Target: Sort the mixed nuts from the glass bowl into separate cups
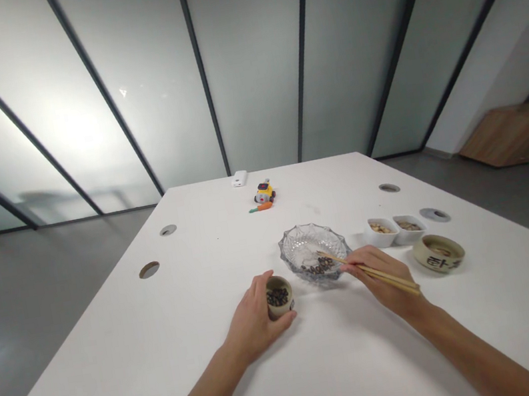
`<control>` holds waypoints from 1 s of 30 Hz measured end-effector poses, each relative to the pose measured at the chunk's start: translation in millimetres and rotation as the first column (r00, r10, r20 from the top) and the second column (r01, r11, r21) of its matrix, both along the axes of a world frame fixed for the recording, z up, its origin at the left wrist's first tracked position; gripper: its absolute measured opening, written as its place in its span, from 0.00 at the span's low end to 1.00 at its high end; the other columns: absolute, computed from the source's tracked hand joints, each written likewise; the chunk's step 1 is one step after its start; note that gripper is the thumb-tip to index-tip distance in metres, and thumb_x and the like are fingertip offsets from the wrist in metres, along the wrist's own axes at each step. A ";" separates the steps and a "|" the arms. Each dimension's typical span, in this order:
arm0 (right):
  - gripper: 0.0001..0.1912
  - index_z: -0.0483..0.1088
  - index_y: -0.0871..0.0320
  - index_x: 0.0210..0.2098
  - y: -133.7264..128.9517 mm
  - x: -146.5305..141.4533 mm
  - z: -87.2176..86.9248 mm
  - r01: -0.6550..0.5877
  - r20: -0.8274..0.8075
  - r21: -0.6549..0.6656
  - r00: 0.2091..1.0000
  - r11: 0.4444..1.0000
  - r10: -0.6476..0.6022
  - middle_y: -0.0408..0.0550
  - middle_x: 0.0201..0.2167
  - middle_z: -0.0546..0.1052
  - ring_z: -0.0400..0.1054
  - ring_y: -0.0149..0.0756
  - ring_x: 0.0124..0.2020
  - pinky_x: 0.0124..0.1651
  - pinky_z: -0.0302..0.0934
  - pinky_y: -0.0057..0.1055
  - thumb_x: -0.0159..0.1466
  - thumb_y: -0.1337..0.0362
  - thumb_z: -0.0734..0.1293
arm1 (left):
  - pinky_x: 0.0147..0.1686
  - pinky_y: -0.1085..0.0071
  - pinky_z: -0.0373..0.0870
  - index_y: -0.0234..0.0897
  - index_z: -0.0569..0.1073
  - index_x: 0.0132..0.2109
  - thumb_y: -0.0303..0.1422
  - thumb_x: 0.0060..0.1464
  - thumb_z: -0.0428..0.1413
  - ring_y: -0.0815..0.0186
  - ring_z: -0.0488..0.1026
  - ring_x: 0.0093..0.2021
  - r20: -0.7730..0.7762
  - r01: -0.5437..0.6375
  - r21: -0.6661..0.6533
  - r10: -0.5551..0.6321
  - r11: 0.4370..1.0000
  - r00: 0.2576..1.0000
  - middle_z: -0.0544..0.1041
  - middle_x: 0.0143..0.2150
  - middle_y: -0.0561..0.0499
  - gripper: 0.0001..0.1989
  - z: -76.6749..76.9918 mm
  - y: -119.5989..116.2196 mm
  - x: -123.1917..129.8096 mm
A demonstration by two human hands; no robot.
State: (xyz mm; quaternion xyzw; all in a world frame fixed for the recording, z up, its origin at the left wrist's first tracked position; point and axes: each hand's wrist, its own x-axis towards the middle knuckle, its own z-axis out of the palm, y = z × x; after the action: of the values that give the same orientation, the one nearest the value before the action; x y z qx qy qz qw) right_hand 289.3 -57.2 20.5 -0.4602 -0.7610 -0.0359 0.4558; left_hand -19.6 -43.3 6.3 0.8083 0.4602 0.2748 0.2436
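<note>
My left hand (254, 318) is wrapped round a small beige cup (289, 307) on the white table. Dark beans or seeds (278, 297) lie inside the cup. My right hand (382, 276) holds a pair of wooden chopsticks (389, 278). Their tips reach into a clear, scalloped glass bowl (293, 240), at a group of dark pieces (317, 266) lying on its near side. Whether anything is pinched between the tips is too small to tell. The glass bowl stands to the right of the cup, a little further back.
Two white dishes (377, 238) (410, 238) with light pieces and a beige bowl (439, 254) with dark characters stand at the right. A yellow toy vehicle (264, 192), an orange toy carrot (262, 207) and a white box (239, 178) are further back. The table (199, 290) has several round holes.
</note>
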 end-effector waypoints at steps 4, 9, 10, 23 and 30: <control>0.06 0.75 0.54 0.37 0.3 -1.2 0.3 -0.029 -0.028 -0.003 0.999 1.000 0.029 0.47 0.34 0.79 0.75 0.36 0.35 0.39 0.71 0.31 0.71 0.61 0.68 | 0.62 0.50 0.70 0.41 0.58 0.68 0.36 0.54 0.66 0.48 0.73 0.62 -0.007 0.006 0.002 -0.006 1.000 1.000 0.71 0.64 0.39 0.39 -0.8 0.5 -0.1; 0.08 0.77 0.53 0.36 -1.7 -4.7 8.9 0.000 -0.084 0.046 0.996 0.999 0.004 0.48 0.32 0.80 0.76 0.37 0.32 0.36 0.71 0.32 0.70 0.59 0.69 | 0.61 0.50 0.71 0.42 0.58 0.68 0.36 0.54 0.65 0.49 0.73 0.61 0.002 0.004 0.028 -0.005 1.000 1.000 0.71 0.64 0.39 0.38 -2.7 0.7 -0.4; 0.07 0.77 0.53 0.36 -3.8 -6.7 12.2 0.009 -0.104 0.069 0.995 0.998 -0.001 0.48 0.32 0.81 0.76 0.38 0.32 0.36 0.71 0.33 0.70 0.60 0.69 | 0.61 0.50 0.72 0.42 0.59 0.68 0.36 0.54 0.65 0.49 0.74 0.61 0.002 0.003 0.027 -0.003 1.000 1.000 0.71 0.64 0.39 0.38 -2.6 0.6 -0.4; 0.07 0.76 0.51 0.35 -35.1 -42.2 33.7 -0.062 -0.285 0.003 0.957 0.998 0.061 0.45 0.32 0.81 0.77 0.37 0.33 0.37 0.72 0.33 0.69 0.59 0.70 | 0.61 0.50 0.71 0.39 0.59 0.68 0.36 0.53 0.65 0.48 0.74 0.60 -0.011 -0.021 -0.010 0.021 1.000 1.000 0.72 0.62 0.39 0.38 3.0 -1.3 1.7; 0.09 0.76 0.52 0.36 -20.6 -27.0 27.6 -0.012 -0.177 -0.001 0.984 1.000 0.012 0.44 0.32 0.81 0.76 0.36 0.33 0.37 0.71 0.31 0.70 0.56 0.69 | 0.60 0.51 0.72 0.41 0.60 0.67 0.36 0.53 0.65 0.49 0.75 0.59 -0.006 -0.016 -0.004 0.016 1.000 1.000 0.73 0.62 0.40 0.38 2.6 0.0 0.9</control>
State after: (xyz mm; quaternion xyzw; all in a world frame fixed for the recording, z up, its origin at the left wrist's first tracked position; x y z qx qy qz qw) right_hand 262.3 -77.8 48.1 -0.4576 -0.7204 0.0087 0.5211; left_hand -18.7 -43.2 8.9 0.8049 0.4681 0.2733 0.2415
